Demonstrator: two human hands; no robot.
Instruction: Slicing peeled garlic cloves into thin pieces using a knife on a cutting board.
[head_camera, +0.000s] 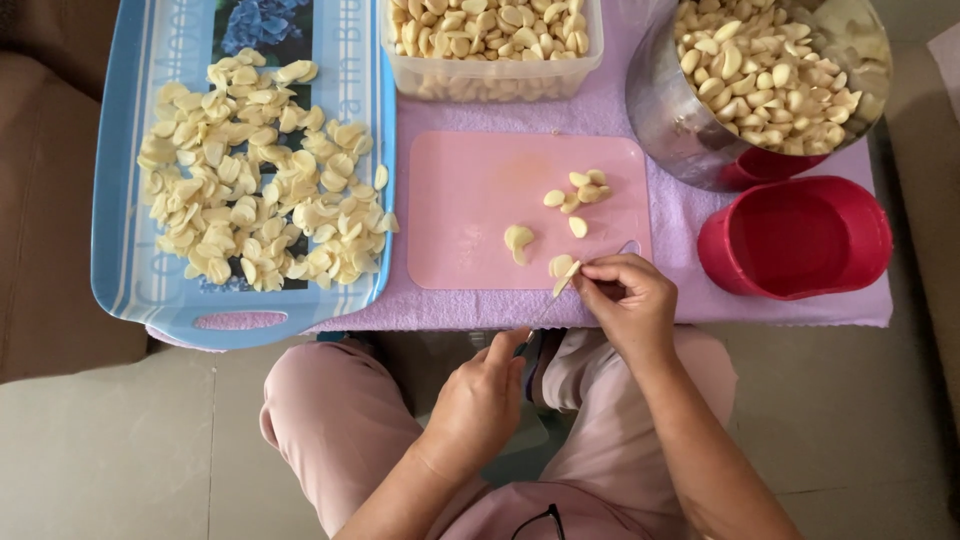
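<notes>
The left hand (480, 400) gripped a thin-bladed knife (545, 312), fingers closed round its handle; the right hand (628, 300) pinched a pale peeled garlic clove (562, 268) over the pink plastic cutting board (470, 200)

Our left hand (482, 395): fist closed, knuckles up, thumb forward, forearm angling in from below. Our right hand (628, 300): fingers curled, fingertips (588, 277) pinched together, wrist bent, forearm running down-right.
</notes>
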